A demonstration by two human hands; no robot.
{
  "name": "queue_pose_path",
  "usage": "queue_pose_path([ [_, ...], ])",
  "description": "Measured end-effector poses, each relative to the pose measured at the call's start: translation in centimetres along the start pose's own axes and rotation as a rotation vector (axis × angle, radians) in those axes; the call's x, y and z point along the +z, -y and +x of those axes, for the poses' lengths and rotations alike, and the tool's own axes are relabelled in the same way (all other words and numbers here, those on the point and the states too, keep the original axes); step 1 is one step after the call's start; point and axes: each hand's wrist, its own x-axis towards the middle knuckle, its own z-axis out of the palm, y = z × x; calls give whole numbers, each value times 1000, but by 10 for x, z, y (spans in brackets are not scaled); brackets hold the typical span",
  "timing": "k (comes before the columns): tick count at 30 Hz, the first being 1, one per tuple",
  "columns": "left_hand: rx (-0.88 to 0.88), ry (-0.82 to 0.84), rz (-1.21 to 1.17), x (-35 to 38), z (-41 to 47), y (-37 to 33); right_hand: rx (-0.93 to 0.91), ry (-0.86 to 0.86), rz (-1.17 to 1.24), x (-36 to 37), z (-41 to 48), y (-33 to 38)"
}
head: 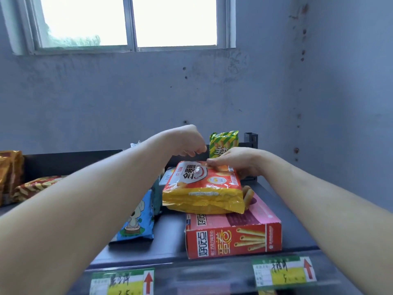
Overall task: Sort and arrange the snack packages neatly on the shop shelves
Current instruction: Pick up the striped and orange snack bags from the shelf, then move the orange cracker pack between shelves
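So we're at the top shelf and the orange bag is lying flat on the red box, far end toward the back rail.

Our right hand has the far edge of that bag. The fingers sit on top of the seam and look clamped on it, with the thumb tucked behind where we can't really see it. Our left hand hovers just above the same edge, fingers loosely curled and apart from the bag, nothing in them as far as we can tell.

How we'd handle the step:
- **Use both hands.** We'd bring the left hand down onto the other far corner. A puffy bag held at one corner will probably swing and fold.
- **Lift, don't drag.** The box underneath isn't pinned by anything and would likely slide toward the front lip.
- **Grip the seam, not the belly.** Whatever's inside is probably brittle.
- **Mind the neighbours.** The green bag stands upright just behind our hands and looks easy to knock over. The blue bag lies near on the left.
- **Set it down label out.** We'd square it to the shelf edge and line it up over a price tag.
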Motion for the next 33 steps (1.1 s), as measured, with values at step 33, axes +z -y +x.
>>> queue_pose_path([
  [33,55,64,-935,-7,-143,68,-41,-1176,960,93,-130,47],
])
